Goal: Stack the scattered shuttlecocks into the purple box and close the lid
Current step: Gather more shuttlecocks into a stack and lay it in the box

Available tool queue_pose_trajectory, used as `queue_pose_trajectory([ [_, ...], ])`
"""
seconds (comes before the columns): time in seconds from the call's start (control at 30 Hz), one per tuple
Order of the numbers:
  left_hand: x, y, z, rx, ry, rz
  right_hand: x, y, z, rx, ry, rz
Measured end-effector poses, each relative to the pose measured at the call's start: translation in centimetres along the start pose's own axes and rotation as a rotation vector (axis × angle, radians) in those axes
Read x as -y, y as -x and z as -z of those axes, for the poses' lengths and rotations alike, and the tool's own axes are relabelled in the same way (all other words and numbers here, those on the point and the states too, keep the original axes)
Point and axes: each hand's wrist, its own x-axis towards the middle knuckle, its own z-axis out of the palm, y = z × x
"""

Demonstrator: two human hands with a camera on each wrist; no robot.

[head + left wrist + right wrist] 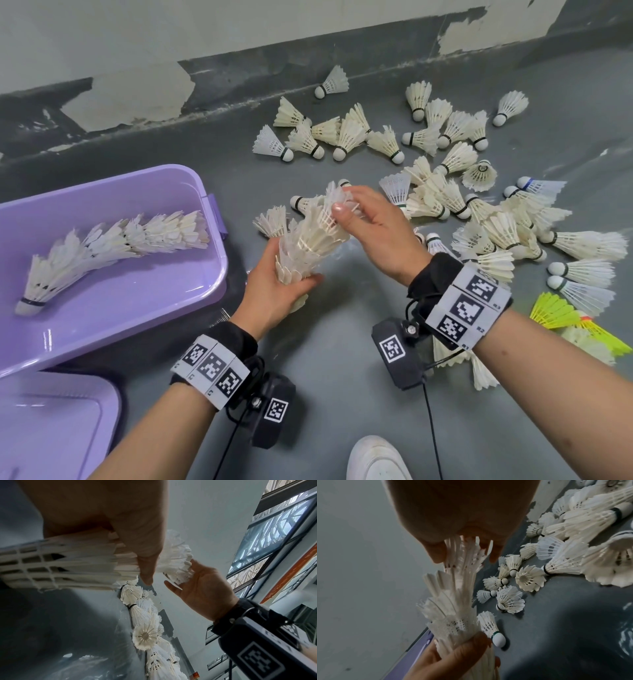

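My left hand (274, 291) grips the lower end of a nested stack of white shuttlecocks (308, 243), held tilted above the grey floor. My right hand (373, 222) pinches the top shuttlecock (337, 197) at the stack's upper end, thumb in front. The right wrist view shows the stack (453, 608) running from my right fingers (436, 550) down to my left hand (457, 658). The open purple box (212, 274) lies at the left with a long curved stack of shuttlecocks (113, 243) inside. Its lid (61, 421) lies at the bottom left.
Many loose white shuttlecocks (445, 192) are scattered over the floor to the right and back, near the peeling wall (137, 96). Yellow shuttlecocks (561, 315) lie at the far right. A white shoe (376, 459) shows at the bottom edge.
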Motion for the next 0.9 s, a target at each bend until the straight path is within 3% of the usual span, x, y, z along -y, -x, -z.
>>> queue_pose_trajectory([
  [0.17,0.3,0.3,-0.5,0.046,-0.009,0.024,1.0,0.1,-0.2,0.034,0.244,0.212],
  [0.33,-0.2,0.2,-1.0,0.027,-0.049,0.025,1.6,-0.5,-0.4,-0.052,0.464,0.48],
  [0.43,-0.4,0.1,-0.8,0.019,-0.036,0.004,1.4,-0.3,-0.4,0.005,0.475,0.491],
  [0.53,-0.6,0.0,-0.9,0.018,-0.036,0.011,1.6,0.4,-1.0,0.129,0.378,0.398],
  [0.63,-0.5,-0.3,-1.0,-0.001,-0.039,0.001,2.0,0.8,-1.3,0.151,0.324,0.343],
  [0.73,-0.5,-0.4,-0.7,-0.036,-0.007,0.008,2.7,0.7,-1.1,0.031,0.256,0.425],
  [0.8,-0.8,-0.5,-0.4,-0.059,0.018,-0.012,2.8,0.2,-0.9,-0.149,0.165,0.469],
  [0.9,-1.2,-0.7,-0.1,-0.066,0.075,-0.048,1.4,-0.7,-0.2,-0.421,0.045,0.337],
])
